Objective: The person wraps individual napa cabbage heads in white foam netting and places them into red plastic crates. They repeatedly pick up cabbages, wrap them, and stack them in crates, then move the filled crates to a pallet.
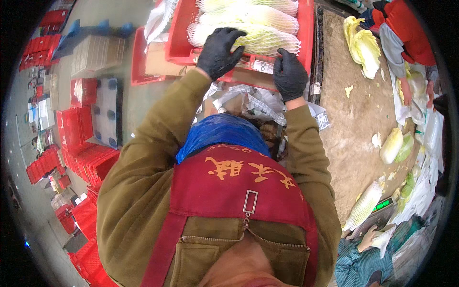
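Observation:
Several Chinese cabbages (pixel 251 39) in white foam netting lie side by side in a red plastic crate (pixel 304 21) in front of me. Over the near left end of the closest cabbage, my left hand (pixel 222 52), in a black glove, has its fingers apart, touching the netting. My right hand (pixel 291 75), also black-gloved, is curled at the crate's near right corner, one finger up by the cabbage's end. A paper label (pixel 263 66) with writing shows on the near wall between my hands. The undersides of both hands are hidden.
Right of the crate runs a brown-covered worktable (pixel 344 118) with loose cabbage leaves (pixel 364 48), a bare cabbage (pixel 391 146), a netted cabbage (pixel 365 202) and a scale display (pixel 382 205). Two people work along it. Stacked red crates (pixel 86 161) stand left. Label strips (pixel 265 106) hang below.

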Demonstrator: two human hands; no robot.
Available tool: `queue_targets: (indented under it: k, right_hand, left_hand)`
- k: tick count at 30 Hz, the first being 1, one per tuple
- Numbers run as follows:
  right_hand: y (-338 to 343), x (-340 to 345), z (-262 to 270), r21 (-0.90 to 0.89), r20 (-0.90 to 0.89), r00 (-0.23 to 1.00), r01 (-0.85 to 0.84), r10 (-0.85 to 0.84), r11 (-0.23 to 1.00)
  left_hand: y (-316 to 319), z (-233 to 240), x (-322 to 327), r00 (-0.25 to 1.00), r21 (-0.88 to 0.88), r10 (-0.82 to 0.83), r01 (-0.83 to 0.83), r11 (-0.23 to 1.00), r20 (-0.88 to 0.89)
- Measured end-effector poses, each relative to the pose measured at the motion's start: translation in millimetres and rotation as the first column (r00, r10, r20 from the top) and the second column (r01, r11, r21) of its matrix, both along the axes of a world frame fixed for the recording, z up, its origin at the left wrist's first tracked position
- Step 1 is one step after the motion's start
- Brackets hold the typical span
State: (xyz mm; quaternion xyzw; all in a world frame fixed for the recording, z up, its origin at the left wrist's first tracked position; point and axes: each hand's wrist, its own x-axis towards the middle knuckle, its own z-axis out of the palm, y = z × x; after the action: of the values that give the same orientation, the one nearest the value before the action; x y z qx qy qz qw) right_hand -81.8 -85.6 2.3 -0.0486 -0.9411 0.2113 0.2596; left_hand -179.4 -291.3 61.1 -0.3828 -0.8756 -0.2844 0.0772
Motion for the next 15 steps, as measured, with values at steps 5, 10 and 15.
queue_targets:
  k: [5,10,15]
  right_hand:
    - [-3,-2,-1,0.051,-0.028,1.0,-0.009,0.011,0.999]
    - [-10,-3,1,0.03,-0.024,1.0,0.02,-0.019,0.999]
    - [-16,-5,1,0.09,0.039,0.994,0.096,-0.1,0.991]
  left_hand:
    - [-75,-5,20,0.99,0.157,0.103,-0.117,0.981,0.093]
    - [-149,-15,-15,0.971,0.23,0.218,-0.234,0.945,0.095]
    - [-220,-25,-75,0.941,0.474,0.219,-0.321,0.82,0.259]
